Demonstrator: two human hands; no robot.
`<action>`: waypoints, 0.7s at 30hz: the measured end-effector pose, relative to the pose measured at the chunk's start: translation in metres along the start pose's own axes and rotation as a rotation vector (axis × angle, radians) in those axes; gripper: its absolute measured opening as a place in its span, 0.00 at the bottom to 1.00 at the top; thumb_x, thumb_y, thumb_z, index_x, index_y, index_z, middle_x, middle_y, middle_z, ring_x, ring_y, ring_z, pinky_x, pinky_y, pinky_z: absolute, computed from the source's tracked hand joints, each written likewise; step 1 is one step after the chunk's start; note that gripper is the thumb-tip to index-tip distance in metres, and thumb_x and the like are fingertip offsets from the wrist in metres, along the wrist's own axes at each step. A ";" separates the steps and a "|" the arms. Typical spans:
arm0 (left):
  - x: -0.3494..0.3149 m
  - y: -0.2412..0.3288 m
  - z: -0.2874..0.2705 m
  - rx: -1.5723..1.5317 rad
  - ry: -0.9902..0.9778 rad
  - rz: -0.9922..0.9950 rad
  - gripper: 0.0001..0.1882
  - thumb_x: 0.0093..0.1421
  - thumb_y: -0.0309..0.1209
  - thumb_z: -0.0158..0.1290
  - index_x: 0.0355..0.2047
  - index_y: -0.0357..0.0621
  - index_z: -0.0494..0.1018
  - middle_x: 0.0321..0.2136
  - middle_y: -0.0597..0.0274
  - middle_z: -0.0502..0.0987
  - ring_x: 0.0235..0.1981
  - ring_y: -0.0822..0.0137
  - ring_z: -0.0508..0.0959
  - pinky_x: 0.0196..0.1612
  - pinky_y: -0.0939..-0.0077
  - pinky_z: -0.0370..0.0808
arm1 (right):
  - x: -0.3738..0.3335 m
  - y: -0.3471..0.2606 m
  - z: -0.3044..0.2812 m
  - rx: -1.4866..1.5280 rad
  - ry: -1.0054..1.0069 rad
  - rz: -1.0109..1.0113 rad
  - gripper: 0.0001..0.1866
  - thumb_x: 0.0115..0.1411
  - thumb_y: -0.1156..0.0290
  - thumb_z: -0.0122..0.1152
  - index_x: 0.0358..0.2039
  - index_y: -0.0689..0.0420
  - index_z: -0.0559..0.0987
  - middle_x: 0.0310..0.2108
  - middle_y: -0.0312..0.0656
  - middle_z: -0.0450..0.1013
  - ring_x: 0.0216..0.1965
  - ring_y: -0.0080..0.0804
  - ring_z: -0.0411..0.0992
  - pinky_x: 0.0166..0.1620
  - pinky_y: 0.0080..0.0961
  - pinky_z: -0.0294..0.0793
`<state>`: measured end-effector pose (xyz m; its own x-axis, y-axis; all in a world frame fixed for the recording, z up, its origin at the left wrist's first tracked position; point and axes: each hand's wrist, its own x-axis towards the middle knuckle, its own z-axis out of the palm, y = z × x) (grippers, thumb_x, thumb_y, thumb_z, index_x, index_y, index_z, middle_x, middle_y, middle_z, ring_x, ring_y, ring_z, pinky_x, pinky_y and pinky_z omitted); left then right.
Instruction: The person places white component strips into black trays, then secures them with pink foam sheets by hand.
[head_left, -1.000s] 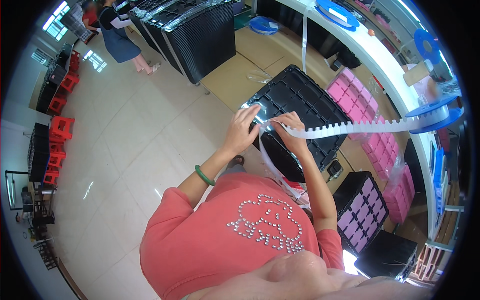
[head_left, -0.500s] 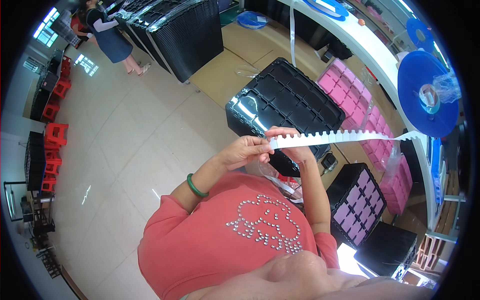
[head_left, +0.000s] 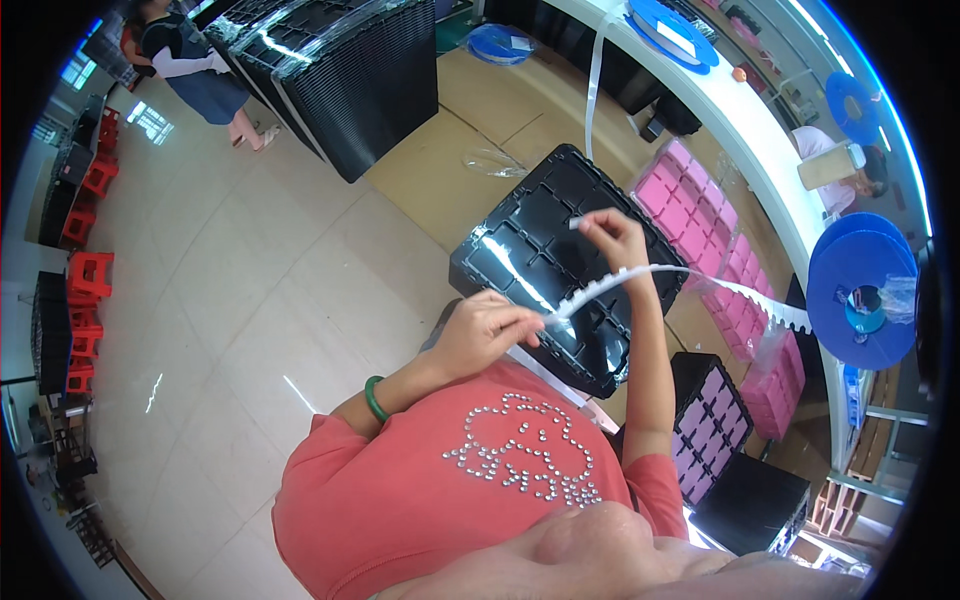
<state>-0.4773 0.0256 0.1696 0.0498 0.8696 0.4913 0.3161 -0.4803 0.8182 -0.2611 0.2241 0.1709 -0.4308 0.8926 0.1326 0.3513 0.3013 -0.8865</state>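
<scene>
My left hand (head_left: 487,332) pinches the end of a white strip (head_left: 598,287) with a notched edge. The strip arches up past my right wrist and runs toward a blue reel (head_left: 830,300) on the right. My right hand (head_left: 615,240) holds a small pale sticker-like piece (head_left: 577,223) between thumb and fingers, over the black compartment tray (head_left: 540,235). That tray lies on top of a stack in front of me, with shiny clear film along its left side.
Pink trays (head_left: 690,190) lie beyond the black stack, next to a curved white counter (head_left: 740,130). Tall black stacked trays (head_left: 370,90) stand at the far left, with a person (head_left: 190,65) beside them. A black box with lilac compartments (head_left: 712,425) sits at right.
My right hand has left the strip and moved up and away over the tray with the small piece. My left hand is slightly lower, still on the strip, which now bows upward.
</scene>
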 end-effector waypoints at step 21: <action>0.037 -0.056 -0.019 -0.342 -0.431 -0.059 0.10 0.62 0.34 0.55 0.34 0.42 0.83 0.25 0.64 0.83 0.27 0.65 0.80 0.41 0.71 0.73 | 0.154 0.052 0.012 -0.669 0.029 0.111 0.08 0.49 0.69 0.66 0.27 0.60 0.84 0.26 0.52 0.78 0.32 0.51 0.78 0.41 0.39 0.77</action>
<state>-0.5114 0.0829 0.1478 0.4470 0.8298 0.3342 0.0079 -0.3772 0.9261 -0.3192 0.3731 0.1395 -0.3427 0.9363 0.0768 0.8353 0.3411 -0.4313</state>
